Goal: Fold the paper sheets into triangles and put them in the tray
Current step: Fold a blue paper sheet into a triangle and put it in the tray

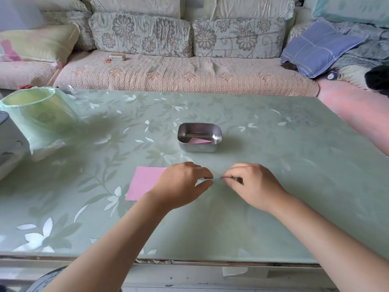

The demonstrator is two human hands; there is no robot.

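Paper sheet first: you've got a pale sheet pinched between both hands just above the worktop, near the front middle. It shows only as a thin edge-on strip, so its colour and fold are hard to call.

Your left hand comes in from the lower left, knuckles up and wrist low. Its thumb and fingers are curled together on the strip's left end. Your right hand mirrors it from the lower right, back of the hand up, with its fingertips clamped on the right end. The two hands nearly meet, with only that short strip between them, and both forearms are bare and angled inward.

Now the count. There are three papers in sight: the pale one in your grip, one pink sheet lying flat on the worktop with its right part hidden under your left hand, and one folded pink piece inside the tray. There's one tray, a metal one with rounded corners, standing beyond your hands at mid-worktop and apart from the flat pink sheet. And two hands, both busy.
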